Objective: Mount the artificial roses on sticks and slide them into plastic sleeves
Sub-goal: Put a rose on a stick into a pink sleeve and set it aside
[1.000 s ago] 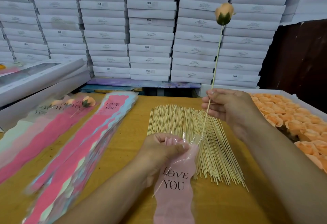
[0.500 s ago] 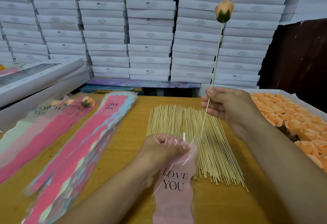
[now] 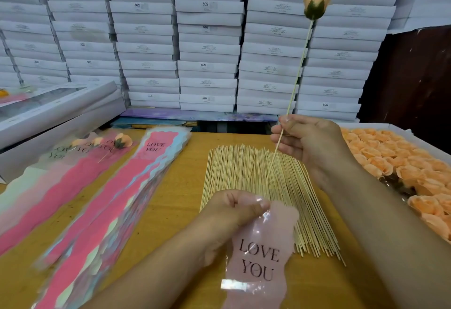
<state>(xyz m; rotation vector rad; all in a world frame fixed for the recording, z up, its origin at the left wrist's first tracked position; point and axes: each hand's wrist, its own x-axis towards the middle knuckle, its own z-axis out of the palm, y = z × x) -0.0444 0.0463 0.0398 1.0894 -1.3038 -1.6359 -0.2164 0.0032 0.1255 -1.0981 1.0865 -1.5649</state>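
Note:
My right hand [image 3: 310, 142] pinches a thin wooden stick [image 3: 296, 81] that carries a peach artificial rose [image 3: 317, 1] at its top, held upright and tilted right. The stick's lower tip hangs just above the mouth of a pink plastic sleeve [image 3: 261, 257] printed "LOVE YOU". My left hand [image 3: 234, 213] grips the sleeve's top edge, holding it over the table. Whether the tip touches the sleeve I cannot tell.
A pile of bare sticks [image 3: 263, 194] lies on the wooden table [image 3: 175, 199]. A stack of empty sleeves [image 3: 114, 201] lies at left, with several sleeved roses [image 3: 122, 140] beyond. A white tray of peach roses [image 3: 400, 164] stands at right. White boxes [image 3: 207, 40] are stacked behind.
The rose and stick have risen slightly and tilted further right; the stick's tip has drawn up out of the sleeve's mouth. My left hand stays on the sleeve.

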